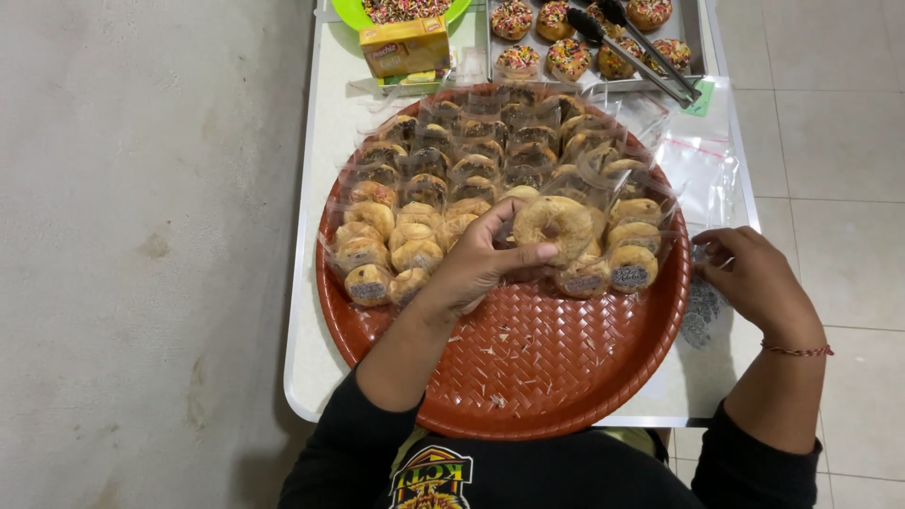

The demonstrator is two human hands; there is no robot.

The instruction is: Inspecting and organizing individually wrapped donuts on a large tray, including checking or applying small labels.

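Observation:
My left hand (481, 259) is over the round reddish-brown woven tray (537, 377) and grips a plain bagged doughnut (556, 226) in clear plastic wrap. Rows of several wrapped doughnuts (462, 165) fill the tray's far half. My right hand (754, 278), with a thin red bracelet at the wrist, rests at the tray's right edge on a pile of empty clear plastic bags (702, 160); its fingers curl onto a bag, and whether they grip it I cannot tell.
A metal tray (693, 38) at the back holds sprinkle-topped doughnuts (547, 52) and black-tipped tongs (632, 47). A yellow box (405, 47) and a green bowl of sprinkles (405, 9) stand at the back left. The white table (316, 311) ends at grey floor on the left, tiles on the right.

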